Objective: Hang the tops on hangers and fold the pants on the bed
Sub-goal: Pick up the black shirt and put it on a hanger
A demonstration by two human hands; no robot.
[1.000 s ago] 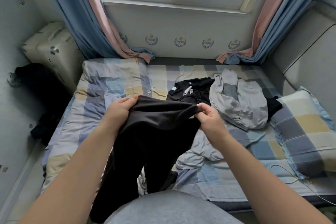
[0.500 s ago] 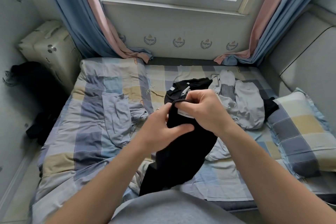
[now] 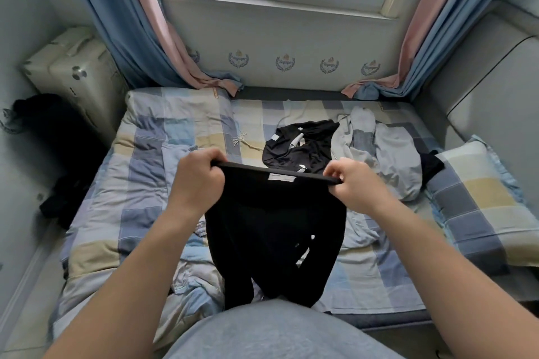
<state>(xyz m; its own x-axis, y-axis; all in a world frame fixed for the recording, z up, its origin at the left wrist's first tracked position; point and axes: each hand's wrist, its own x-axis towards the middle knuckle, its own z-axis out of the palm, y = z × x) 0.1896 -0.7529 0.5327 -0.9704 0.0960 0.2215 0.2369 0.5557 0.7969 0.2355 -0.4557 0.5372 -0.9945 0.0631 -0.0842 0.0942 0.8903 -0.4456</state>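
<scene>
While the left hand (image 3: pixel 198 181) and the right hand (image 3: pixel 354 186) each curl their fingers round one end of its waistband, the black pants (image 3: pixel 274 227) hang stretched flat between them above the checked bed (image 3: pixel 140 183), the legs trailing down toward the near edge. Beyond them a black top (image 3: pixel 303 146) lies crumpled on the bed, touching a grey top (image 3: pixel 390 154) to its right, near a checked pillow (image 3: pixel 478 201)

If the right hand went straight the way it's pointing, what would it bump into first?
Probably the black top on the bed, beyond the black pants the right hand grips; depth is unclear.
</scene>
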